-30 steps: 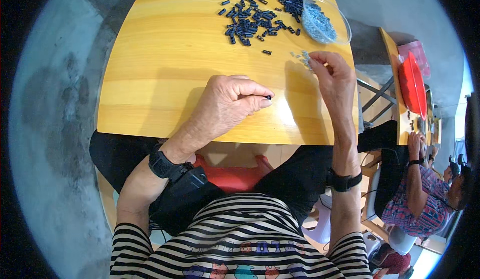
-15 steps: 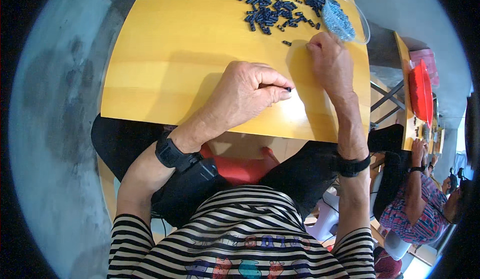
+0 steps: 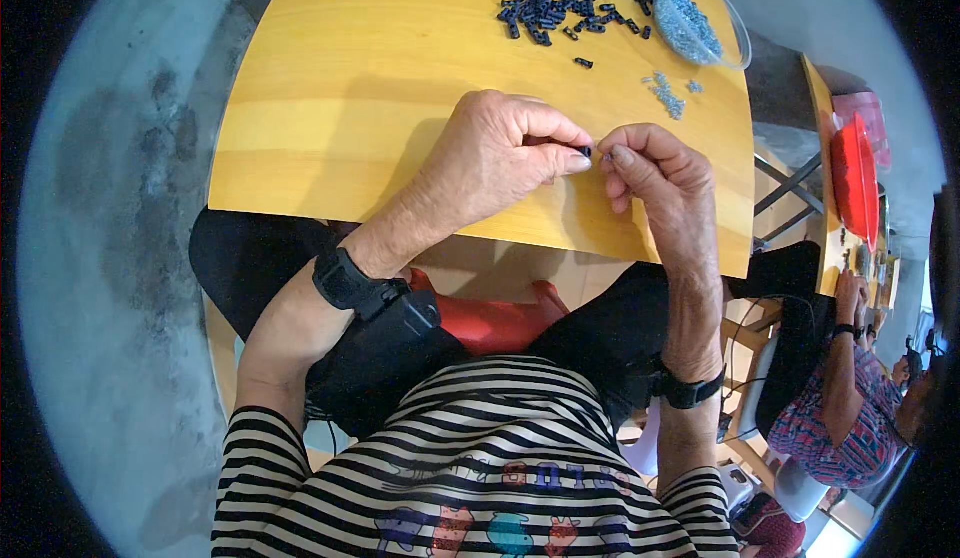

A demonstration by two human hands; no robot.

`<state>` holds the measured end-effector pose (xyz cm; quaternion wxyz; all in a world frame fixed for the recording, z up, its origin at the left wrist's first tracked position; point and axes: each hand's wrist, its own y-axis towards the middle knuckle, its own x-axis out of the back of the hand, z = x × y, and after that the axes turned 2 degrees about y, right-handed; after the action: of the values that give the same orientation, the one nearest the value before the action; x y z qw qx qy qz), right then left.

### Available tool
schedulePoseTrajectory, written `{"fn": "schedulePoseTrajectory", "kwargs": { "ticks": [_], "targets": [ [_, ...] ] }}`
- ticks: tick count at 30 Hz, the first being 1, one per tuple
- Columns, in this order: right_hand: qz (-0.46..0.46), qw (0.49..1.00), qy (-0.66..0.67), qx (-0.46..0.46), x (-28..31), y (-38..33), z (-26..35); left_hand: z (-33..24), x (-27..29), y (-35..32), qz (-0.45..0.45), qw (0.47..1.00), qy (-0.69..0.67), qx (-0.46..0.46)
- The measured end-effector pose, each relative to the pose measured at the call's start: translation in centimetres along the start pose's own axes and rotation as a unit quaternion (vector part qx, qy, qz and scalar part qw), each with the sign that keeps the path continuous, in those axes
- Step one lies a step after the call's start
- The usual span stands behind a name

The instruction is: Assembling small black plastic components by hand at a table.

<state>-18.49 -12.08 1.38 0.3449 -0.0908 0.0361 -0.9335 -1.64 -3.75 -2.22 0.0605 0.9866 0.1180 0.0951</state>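
Observation:
Between the thumb and index finger of my left hand (image 3: 510,153) is a small black plastic piece (image 3: 585,152), its end pointing right. My right hand (image 3: 660,173) is closed in a pinch just beside it, fingertips almost meeting those of the left. Whatever the right fingers hold is too tiny to name. Beyond that hand lies a little heap of small silvery pieces (image 3: 668,98). A single black piece (image 3: 584,63) lies apart from a loose pile of similar black pieces (image 3: 545,8) at the far side of the yellow table (image 3: 330,88).
A clear round tub (image 3: 688,33) of silvery-blue small parts stands at the table's far right. Farther right, another person (image 3: 840,408) sits at a second table with a red basin (image 3: 855,183). A red stool (image 3: 490,323) shows below the table's near edge.
My right hand has come back from beside the tub toward my left fingertips, uncovering the silvery heap. My left hand still pinches the black piece, slightly farther from me.

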Motion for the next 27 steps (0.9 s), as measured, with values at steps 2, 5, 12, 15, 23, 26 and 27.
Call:
{"fn": "schedulePoseTrajectory", "kwargs": {
  "ticks": [2,5,12,15,23,26,27],
  "targets": [
    [0.004,1.000,-0.006,0.005,0.1,-0.2,0.1,-0.1,-0.1,-0.1,0.000,1.000,0.000,0.007],
    [0.014,0.999,-0.029,0.026,-0.1,-0.3,0.1,-0.6,0.1,-0.3,0.000,1.000,0.008,0.019],
    [0.012,0.995,-0.087,0.043,-0.7,0.0,0.9,-0.7,0.1,-0.4,0.009,1.000,0.001,0.012],
    [0.011,0.993,-0.108,0.047,-0.7,0.1,0.8,-0.7,0.3,-0.4,0.016,1.000,0.011,-0.006],
    [0.007,0.987,-0.151,0.050,-0.9,0.2,1.3,-0.5,0.3,-0.3,0.019,0.999,0.036,-0.009],
    [0.007,0.984,-0.166,0.058,-0.9,0.1,1.3,-0.5,0.2,-0.3,0.020,0.999,0.046,-0.009],
    [0.006,0.982,-0.177,0.061,-0.9,0.1,1.4,-0.5,0.2,-0.3,0.022,0.998,0.052,-0.008]
  ]
}}
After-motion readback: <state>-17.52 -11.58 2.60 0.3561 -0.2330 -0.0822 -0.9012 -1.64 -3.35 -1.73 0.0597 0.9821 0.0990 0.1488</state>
